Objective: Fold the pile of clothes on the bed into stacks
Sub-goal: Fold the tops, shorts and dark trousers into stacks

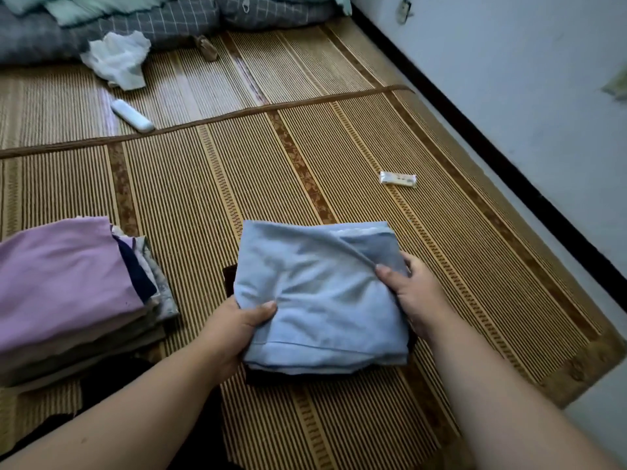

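Striped woven matting covers the bed under both hands, and a pale wall runs along beyond the right hand. Far ahead of the left hand lies rumpled grey checked bedding. Just outside the left forearm sits a stack of folded clothes, a lilac piece on top.

Between the hands lies a folded light blue garment, resting on a dark garment that shows only at its edges. The left hand grips the blue garment's near left corner, thumb on top and fingers underneath. The right hand pinches its right edge, thumb pressed on a fold.

Well ahead of the left hand lie a crumpled white cloth and a white remote. Ahead of the right hand lies a small wrapped packet.
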Tool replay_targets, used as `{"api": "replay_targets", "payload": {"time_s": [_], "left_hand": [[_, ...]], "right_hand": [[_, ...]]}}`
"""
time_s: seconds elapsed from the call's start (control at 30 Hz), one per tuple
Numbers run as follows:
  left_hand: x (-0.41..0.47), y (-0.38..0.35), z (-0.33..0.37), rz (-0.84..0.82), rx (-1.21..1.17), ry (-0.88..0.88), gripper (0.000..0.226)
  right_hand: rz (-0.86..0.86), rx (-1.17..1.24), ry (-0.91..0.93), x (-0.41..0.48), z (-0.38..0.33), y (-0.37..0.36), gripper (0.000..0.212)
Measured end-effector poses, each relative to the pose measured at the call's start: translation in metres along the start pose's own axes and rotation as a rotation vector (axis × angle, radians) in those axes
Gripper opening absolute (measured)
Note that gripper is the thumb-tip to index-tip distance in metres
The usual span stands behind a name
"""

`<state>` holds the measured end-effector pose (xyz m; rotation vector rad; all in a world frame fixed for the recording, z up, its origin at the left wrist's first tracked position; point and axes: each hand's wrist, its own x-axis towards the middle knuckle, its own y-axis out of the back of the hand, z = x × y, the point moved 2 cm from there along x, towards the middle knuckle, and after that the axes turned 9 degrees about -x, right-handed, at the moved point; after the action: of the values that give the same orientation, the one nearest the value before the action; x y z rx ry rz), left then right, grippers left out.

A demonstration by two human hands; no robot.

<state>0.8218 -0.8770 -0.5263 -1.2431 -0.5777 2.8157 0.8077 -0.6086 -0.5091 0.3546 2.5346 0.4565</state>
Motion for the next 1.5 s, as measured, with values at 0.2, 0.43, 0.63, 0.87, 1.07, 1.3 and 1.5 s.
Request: {"api": "replay_targets", "payload": {"time_s": [0.2,0.43,0.63,0.87,1.07,1.3,1.5], "left_hand": [[0.022,0.027,-0.029,0.155,0.338,0.067,0.053],[-0.018,0.032,-0.005,0.183,0.674,-0.157,0.093],[-0.096,0.074,0.034,0.091,0.966,-0.349,0.094],[-0.169,0.208,0.018,0.17,1.086,-0.231,0.086],[-0.182,0.314,-0.046,0.216,1.148,0.077,0.099],[-0.153,0.323,-0.098,0.132,1.028,0.072,0.06],[-0.168,0.307,-0.072,0.133,0.847,-0.016,0.016]], "right_hand": [[0.077,-0.591,-0.069,0.003,0.021,-0.042,0.069],[0.092,-0.739,0.208,-0.053,-0.02,-0.058,0.07],[-0.15,-0.811,0.472,-0.14,-0.071,-0.144,0.06],[-0.426,-1.007,0.635,-0.219,-0.06,-0.267,0.069],[-0.616,-1.342,0.42,-0.238,0.008,-0.339,0.106],[-0.439,-1.284,0.34,-0.221,0.027,-0.353,0.042],[-0.47,-1.008,0.338,-0.24,-0.021,-0.315,0.028]]}}
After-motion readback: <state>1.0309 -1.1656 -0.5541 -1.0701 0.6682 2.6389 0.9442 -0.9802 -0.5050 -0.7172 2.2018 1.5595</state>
